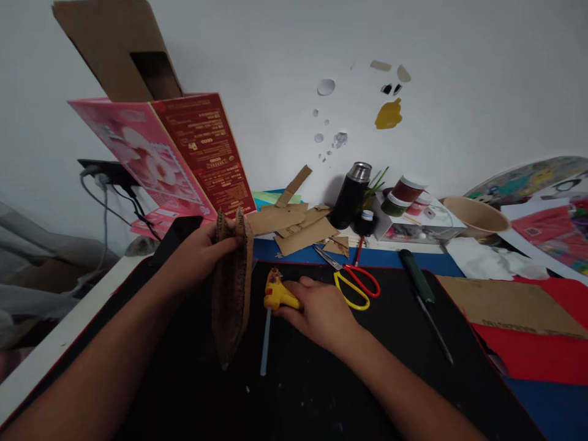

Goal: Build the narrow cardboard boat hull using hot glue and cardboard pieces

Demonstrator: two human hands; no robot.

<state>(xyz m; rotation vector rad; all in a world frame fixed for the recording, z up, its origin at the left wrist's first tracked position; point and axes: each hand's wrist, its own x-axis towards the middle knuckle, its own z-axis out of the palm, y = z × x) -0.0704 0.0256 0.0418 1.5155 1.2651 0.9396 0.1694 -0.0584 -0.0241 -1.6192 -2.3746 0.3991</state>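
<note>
My left hand (198, 254) is closed on the upper end of a folded cardboard piece (229, 306), which is open along its length and tapers to a point at the bottom. Fingers of my right hand (321, 309) wrap round the handle of a yellow hot glue gun (275, 292) just to the right of the cardboard. A pale glue stick (265, 343) sticks out of the gun's back toward me. Beyond my right hand lie scissors (353, 285) with one red and one yellow handle loop.
On the black mat (376, 380), a green-handled screwdriver-like tool (425, 294) lies to the right. Cardboard scraps (307, 229), a black thermos (351, 195) and paint jars (404, 195) line the wall. A pink and red box (202, 153) stands at back left. Flat cardboard (509, 303) lies at right.
</note>
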